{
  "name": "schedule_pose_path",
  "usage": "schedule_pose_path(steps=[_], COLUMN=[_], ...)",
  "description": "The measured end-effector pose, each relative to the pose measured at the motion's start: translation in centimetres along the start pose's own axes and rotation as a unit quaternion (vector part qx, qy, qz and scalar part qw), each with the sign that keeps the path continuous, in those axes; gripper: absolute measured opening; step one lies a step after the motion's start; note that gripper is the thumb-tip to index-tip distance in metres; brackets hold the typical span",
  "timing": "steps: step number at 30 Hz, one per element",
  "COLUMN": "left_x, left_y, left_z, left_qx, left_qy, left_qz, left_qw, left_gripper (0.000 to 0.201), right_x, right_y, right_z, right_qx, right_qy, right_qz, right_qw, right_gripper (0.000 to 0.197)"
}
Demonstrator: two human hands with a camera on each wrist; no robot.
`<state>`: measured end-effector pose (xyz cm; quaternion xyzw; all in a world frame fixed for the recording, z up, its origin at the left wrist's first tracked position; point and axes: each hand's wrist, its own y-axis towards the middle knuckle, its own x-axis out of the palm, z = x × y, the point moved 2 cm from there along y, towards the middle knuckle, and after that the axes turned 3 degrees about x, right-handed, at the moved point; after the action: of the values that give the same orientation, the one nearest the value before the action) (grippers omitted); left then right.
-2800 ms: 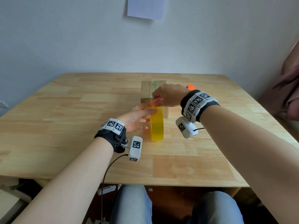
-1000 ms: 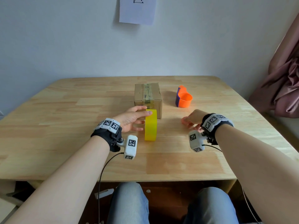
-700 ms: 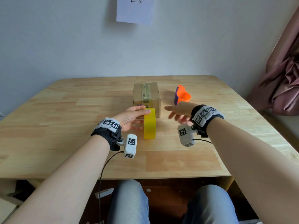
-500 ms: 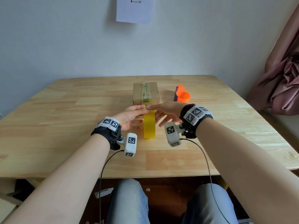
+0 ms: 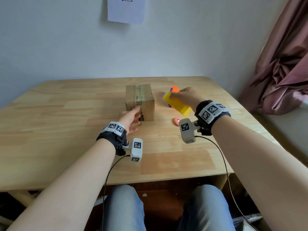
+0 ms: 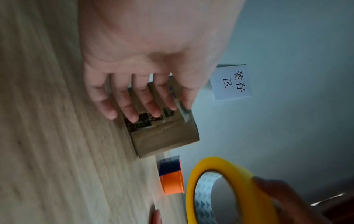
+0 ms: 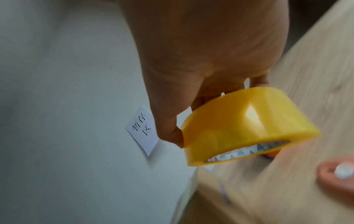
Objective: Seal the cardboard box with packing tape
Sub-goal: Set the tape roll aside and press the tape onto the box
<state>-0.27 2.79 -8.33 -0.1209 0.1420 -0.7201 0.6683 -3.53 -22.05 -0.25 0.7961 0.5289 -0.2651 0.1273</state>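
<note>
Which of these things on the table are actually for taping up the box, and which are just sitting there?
For the job:
cardboard box, already taped on top
yellow tape roll, gripped by the right hand
left hand, open by the box

Just lying about:
orange and blue roll
small pink thing
paper note on the wall

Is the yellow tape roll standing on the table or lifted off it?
Lifted: the right hand holds the tape roll tilted above the table.
</note>
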Motion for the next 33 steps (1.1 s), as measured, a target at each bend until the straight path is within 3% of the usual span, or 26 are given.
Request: schedule_pose_path(steps=[8,15,19,21,24,26,29,31,33], left_x=[1.2,1.3,0.9,0.6,0.1,-0.2,-0.5,-0.6,-0.7], left_y=[1.1,1.8,2.3,2.5,2.7,3.0,3.3,3.5,3.7], left_z=[-0.7,-1.0,-0.8,-0.7,-0.6,-0.5,-0.5,-0.6,-0.7], left_qx=[0.008,0.029,0.039,0.041,0.046,0.050,0.058,0.066,0.074], left_qy=[-0.026,-0.017,-0.013,-0.004,0.015,0.023,0.027,0.030,0.028], left_qz=[0.047,0.051,0.038,0.034,0.019,0.007,0.006,0.010,0.008], left_qw=[0.999,0.998,0.998,0.999,0.999,0.998,0.998,0.997,0.997], left_gripper=[0.026,0.024,0.019,0.016,0.016,0.016,0.017,0.017,0.016], right_x=[-1.5,-0.3,0.5,0.7,1.4,2.5,5.1,7.4,9.6], right_y=[2.1,2.8,3.1,3.6,4.3,4.5,3.7,3.3,3.6], right_z=[7.1,9.2,9.1,8.6,6.1,3.3,-1.2,-3.3,-4.1], right_qx=[0.069,0.101,0.114,0.111,0.029,-0.098,-0.276,-0.312,-0.302], right_qy=[-0.238,-0.256,-0.285,-0.282,-0.260,-0.192,-0.116,-0.134,-0.162], right_qz=[0.087,0.058,0.004,0.005,0.083,0.123,0.068,-0.007,-0.070], right_qw=[0.965,0.959,0.952,0.953,0.961,0.969,0.952,0.941,0.937], right_gripper=[0.031,0.041,0.063,0.063,0.048,0.036,0.029,0.040,0.054])
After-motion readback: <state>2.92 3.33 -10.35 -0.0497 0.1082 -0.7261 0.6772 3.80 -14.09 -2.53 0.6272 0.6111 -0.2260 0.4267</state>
